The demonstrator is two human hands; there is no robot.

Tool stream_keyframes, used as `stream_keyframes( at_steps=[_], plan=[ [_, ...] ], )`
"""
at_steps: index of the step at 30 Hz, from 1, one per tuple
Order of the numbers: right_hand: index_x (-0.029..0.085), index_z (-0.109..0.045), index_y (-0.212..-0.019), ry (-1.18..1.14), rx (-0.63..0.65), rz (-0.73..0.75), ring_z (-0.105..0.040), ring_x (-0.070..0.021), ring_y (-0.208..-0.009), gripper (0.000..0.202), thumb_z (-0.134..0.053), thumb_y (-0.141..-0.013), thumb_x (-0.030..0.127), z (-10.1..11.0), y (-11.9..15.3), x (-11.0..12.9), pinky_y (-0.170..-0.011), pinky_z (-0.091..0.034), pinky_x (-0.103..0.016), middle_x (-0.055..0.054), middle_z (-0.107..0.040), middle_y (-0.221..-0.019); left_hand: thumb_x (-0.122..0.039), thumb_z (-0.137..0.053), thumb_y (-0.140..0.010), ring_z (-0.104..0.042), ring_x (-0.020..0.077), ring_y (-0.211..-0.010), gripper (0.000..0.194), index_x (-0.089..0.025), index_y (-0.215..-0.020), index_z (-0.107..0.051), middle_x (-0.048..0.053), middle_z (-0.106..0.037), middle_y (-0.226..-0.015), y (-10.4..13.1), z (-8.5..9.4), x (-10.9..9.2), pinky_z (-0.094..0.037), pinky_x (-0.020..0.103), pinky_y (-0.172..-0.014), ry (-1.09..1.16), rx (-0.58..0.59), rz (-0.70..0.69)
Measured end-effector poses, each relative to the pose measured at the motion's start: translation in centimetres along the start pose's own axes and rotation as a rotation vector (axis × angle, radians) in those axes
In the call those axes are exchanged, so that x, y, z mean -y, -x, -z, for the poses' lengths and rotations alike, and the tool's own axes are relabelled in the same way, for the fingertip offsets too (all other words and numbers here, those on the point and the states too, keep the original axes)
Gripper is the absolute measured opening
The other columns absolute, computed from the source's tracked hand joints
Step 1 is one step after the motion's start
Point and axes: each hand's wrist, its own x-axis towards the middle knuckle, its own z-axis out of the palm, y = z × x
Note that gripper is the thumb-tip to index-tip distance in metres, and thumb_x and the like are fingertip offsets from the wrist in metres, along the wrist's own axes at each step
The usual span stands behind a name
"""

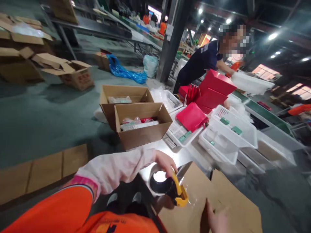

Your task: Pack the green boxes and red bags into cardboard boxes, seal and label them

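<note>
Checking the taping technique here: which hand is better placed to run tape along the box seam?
Probably the left hand: it grips the tape dispenser, which sits right at the edge of the cardboard box. The right hand lies flat on the flaps and looks better suited to holding them down.

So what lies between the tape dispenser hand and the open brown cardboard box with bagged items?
Head view: bare shiny metal tabletop between the left hand and box.

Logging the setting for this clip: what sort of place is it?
Most likely a factory packing line. Open cardboard boxes hold bagged goods, white plastic baskets and red cartons crowd the bench, and the left hand holds a tape dispenser over a carton flap.
</note>
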Motion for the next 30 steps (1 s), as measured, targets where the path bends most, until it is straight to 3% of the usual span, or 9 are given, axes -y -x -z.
stream_keyframes(
  at_steps=[3, 7, 11, 16, 21, 24, 26, 29, 30],
  plan=[
    [-0.008, -0.039, -0.143, -0.044, -0.256, 0.529, -0.055, -0.0484, -0.122, 0.090, -0.041, -0.085, 0.060, 0.4, 0.3, 10.1, -0.097, -0.044, -0.067, -0.038, -0.052, -0.134, -0.027, -0.080, -0.057, -0.067, 0.0274, -0.095, 0.081, -0.018, -0.135, -0.062, 0.006, -0.074, -0.107, 6.6, -0.2, 0.9, -0.052, 0.035, -0.090, -0.317, 0.058, 0.139],
    [0.020, -0.057, -0.134, -0.140, -0.030, 1.553, -0.051, -0.0289, -0.132, 0.043, -0.054, -0.092, 0.029, -2.6, 4.8, 29.1, -0.116, -0.032, -0.055, -0.015, -0.063, -0.132, -0.034, -0.084, -0.054, -0.067, 0.0382, -0.099, 0.103, -0.017, -0.148, -0.048, 0.017, -0.072, -0.113, 15.9, -2.6, 3.1, -0.053, 0.045, -0.090, -0.585, -0.159, 0.420],
    [0.021, -0.071, -0.118, 0.272, 0.277, 1.707, -0.065, -0.0290, -0.111, 0.036, -0.073, -0.083, 0.029, -6.0, 7.6, 40.9, -0.101, -0.045, -0.048, -0.012, -0.074, -0.111, -0.024, -0.072, -0.058, -0.069, 0.0373, -0.094, 0.114, -0.021, -0.160, -0.020, 0.015, -0.073, -0.104, 23.9, -4.3, 5.5, -0.055, 0.044, -0.083, -0.612, -0.475, 0.683],
    [0.024, -0.079, -0.078, 0.317, 0.443, 1.716, -0.069, -0.0182, -0.075, 0.014, -0.069, -0.087, 0.027, -6.0, 6.7, 38.7, -0.082, -0.046, -0.034, -0.003, -0.076, -0.073, -0.014, -0.055, -0.070, -0.070, 0.0308, -0.089, 0.102, -0.035, -0.160, -0.013, 0.009, -0.070, -0.100, 28.6, -2.8, 7.6, -0.055, 0.042, -0.080, -0.708, -0.589, 0.656],
    [0.027, -0.077, -0.073, 0.186, 0.680, 1.621, -0.068, -0.0192, -0.079, 0.008, -0.075, -0.080, 0.029, -4.3, 6.9, 31.9, -0.095, -0.043, -0.041, -0.001, -0.075, -0.071, -0.019, -0.064, -0.065, -0.070, 0.0335, -0.091, 0.106, -0.035, -0.159, -0.017, 0.011, -0.072, -0.102, 26.0, -2.4, 8.1, -0.057, 0.043, -0.079, -0.724, -0.364, 0.423],
    [0.025, -0.077, -0.093, 0.050, 0.933, 1.464, -0.070, -0.0216, -0.091, 0.034, -0.078, -0.073, 0.052, -2.8, 5.4, 32.4, -0.095, -0.048, -0.037, -0.004, -0.078, -0.092, -0.019, -0.067, -0.062, -0.071, 0.0345, -0.091, 0.114, -0.026, -0.161, -0.010, 0.013, -0.074, -0.101, 23.8, -2.6, 8.1, -0.058, 0.044, -0.080, -0.661, -0.306, 0.378],
    [0.018, -0.068, -0.120, -0.068, 0.746, 1.313, -0.065, -0.0260, -0.112, 0.068, -0.074, -0.071, 0.065, -1.9, 3.6, 35.0, -0.099, -0.048, -0.037, -0.012, -0.071, -0.120, -0.020, -0.069, -0.059, -0.071, 0.0355, -0.091, 0.121, -0.019, -0.161, -0.004, 0.014, -0.074, -0.099, 22.3, -2.1, 8.3, -0.058, 0.044, -0.080, -0.640, -0.304, 0.404],
    [0.002, -0.045, -0.142, 0.031, 0.144, 0.941, -0.042, -0.0372, -0.139, 0.103, -0.079, -0.066, 0.063, -2.2, 1.6, 39.8, -0.111, -0.038, -0.045, -0.029, -0.047, -0.145, -0.022, -0.075, -0.057, -0.071, 0.0363, -0.096, 0.127, -0.013, -0.161, -0.003, 0.019, -0.074, -0.105, 20.1, -0.8, 9.0, -0.058, 0.043, -0.084, -0.625, -0.239, 0.450],
    [0.001, -0.044, -0.142, 0.080, 0.169, 0.804, -0.042, -0.0412, -0.138, 0.108, -0.083, -0.060, 0.061, -3.0, 1.5, 41.0, -0.110, -0.038, -0.049, -0.031, -0.048, -0.143, -0.023, -0.076, -0.056, -0.071, 0.0361, -0.098, 0.128, -0.012, -0.160, -0.003, 0.019, -0.073, -0.107, 19.4, -0.5, 9.3, -0.058, 0.042, -0.086, -0.621, -0.215, 0.462]
  ],
)
